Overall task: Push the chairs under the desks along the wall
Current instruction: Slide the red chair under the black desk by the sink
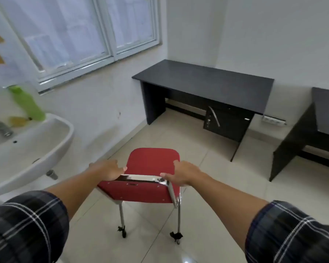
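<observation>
The left hand [107, 170] and right hand [182, 172] each grip the chair [152, 160] by its backrest top, likely to steer it. It stands near, well apart from the far table [207, 82].

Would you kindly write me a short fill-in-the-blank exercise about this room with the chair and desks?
1. The left hand and right hand grip the back of the ___ chair.
2. A ___ bottle stands on the white sink.
3. The chair is ___ yet under the dark desk.
Missing words: red; green; not.
</observation>
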### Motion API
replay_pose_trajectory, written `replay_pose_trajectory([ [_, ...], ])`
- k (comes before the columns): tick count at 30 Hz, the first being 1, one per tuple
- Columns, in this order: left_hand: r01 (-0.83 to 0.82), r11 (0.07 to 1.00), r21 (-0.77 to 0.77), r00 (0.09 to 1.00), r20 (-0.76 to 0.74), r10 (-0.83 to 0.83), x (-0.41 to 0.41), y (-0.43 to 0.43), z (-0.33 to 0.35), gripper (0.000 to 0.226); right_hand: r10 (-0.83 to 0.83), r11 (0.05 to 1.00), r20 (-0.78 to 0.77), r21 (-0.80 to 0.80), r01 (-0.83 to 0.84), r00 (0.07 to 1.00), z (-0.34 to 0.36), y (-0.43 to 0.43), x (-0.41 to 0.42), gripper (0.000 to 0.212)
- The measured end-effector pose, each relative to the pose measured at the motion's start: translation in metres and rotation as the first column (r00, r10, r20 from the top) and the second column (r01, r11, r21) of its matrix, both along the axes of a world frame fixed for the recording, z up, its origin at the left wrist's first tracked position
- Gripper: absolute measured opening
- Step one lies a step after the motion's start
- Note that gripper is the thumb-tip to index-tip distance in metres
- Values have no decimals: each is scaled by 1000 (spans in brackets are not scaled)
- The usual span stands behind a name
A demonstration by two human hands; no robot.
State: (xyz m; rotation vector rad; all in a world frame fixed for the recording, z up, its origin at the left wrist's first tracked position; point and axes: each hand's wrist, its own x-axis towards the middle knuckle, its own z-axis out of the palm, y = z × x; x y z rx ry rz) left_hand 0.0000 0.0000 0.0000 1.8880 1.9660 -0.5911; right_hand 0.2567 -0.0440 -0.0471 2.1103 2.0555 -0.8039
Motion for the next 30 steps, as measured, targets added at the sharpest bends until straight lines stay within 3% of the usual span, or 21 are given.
replay_pose_trajectory([
  [4,-53,999,4,999,-3,53,-40,-5,-6,52,33,999,-45,9,-33,998,-2,4,-41,93],
  [7,-139,990,-17,970,198,140,-67,-4,-31,43,46,999,-115,-16,-48,992,-19,2,-62,81],
  [11,-416,908,48,814,465,348,-71,3,-62,41,-19,993,-156,109,37,988,-42,-6,-75,63],
  [14,-648,760,41,660,527,535,-65,14,-81,46,-167,966,-274,146,212,947,-49,-5,-80,59],
  [17,-772,632,-62,509,536,674,-79,35,-115,48,-396,887,-375,79,454,838,-53,5,-83,54],
  [20,-859,466,-214,272,579,768,-75,41,-106,40,-670,710,-443,-146,689,596,-67,20,-86,30],
  [23,-875,319,-365,12,642,767,-53,42,-84,20,-866,428,-454,-455,781,210,-73,30,-75,38],
  [27,-804,168,-571,-202,527,825,-62,52,-76,7,-896,79,-284,-860,505,-343,-75,30,-62,12],
  [29,-741,143,-656,-210,428,879,-75,58,-82,4,-820,11,-205,-939,344,-534,-80,28,-59,12],
  [30,-712,138,-689,-211,397,893,-83,62,-86,7,-792,17,-189,-957,289,-580,-82,29,-59,12],
])
